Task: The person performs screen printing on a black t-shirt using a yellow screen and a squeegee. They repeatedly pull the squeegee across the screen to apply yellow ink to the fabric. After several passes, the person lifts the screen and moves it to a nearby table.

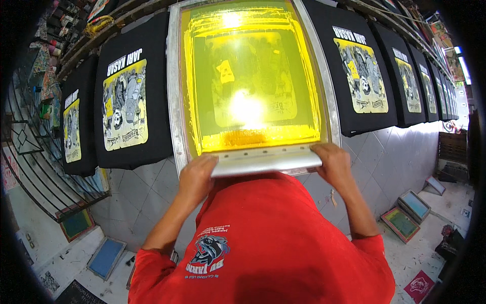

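A metal-framed printing screen (175,91) with yellow mesh lies on the long table in front of me. A pale squeegee (266,159) rests across its near end, behind a band of yellow-orange ink (248,138). My left hand (196,175) grips the squeegee's left end and my right hand (331,162) grips its right end. My red shirt (273,238) fills the lower middle of the view.
Black T-shirts with yellow prints lie in a row on both sides, one just left (130,96) and one just right (357,66) of the screen. Spare framed screens lean on the tiled floor at the left (105,257) and right (402,223).
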{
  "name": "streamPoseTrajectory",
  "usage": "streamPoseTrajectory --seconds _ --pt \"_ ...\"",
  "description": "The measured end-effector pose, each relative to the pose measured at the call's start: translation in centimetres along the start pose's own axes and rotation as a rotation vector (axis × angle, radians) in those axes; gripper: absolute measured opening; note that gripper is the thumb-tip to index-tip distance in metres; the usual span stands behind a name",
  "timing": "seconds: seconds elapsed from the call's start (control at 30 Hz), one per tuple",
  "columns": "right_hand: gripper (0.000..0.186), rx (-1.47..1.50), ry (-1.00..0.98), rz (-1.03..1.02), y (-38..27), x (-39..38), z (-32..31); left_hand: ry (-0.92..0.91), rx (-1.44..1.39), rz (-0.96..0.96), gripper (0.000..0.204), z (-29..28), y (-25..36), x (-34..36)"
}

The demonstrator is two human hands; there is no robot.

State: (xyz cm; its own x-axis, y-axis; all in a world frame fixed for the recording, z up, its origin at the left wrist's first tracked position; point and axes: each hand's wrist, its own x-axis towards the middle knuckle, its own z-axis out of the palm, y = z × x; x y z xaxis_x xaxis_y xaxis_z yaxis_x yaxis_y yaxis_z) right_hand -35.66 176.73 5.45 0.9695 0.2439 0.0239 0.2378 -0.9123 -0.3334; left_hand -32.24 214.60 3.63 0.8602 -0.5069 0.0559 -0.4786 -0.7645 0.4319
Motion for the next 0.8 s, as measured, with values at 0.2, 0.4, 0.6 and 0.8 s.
streamPoseTrajectory --seconds 0.2,0.4,0.6,0.8 --pt "0.050 -0.038 0.130 -0.064 0.3 -0.9 3.4 0.138 0.085 0.017 0.025 2.2 0.6 -1.1" --pt "0.061 -0.077 0.131 -0.087 3.8 5.7 4.4 0.211 0.178 0.095 0.025 2.5 -3.3 5.6" --pt "0.060 -0.100 0.178 -0.121 8.4 19.0 3.6 0.098 0.230 0.005 0.046 1.6 -10.5 17.5" --pt "0.038 -0.203 0.020 -0.058 14.2 36.4 -0.1 0.064 0.257 0.013 0.028 -3.5 -16.5 34.0"
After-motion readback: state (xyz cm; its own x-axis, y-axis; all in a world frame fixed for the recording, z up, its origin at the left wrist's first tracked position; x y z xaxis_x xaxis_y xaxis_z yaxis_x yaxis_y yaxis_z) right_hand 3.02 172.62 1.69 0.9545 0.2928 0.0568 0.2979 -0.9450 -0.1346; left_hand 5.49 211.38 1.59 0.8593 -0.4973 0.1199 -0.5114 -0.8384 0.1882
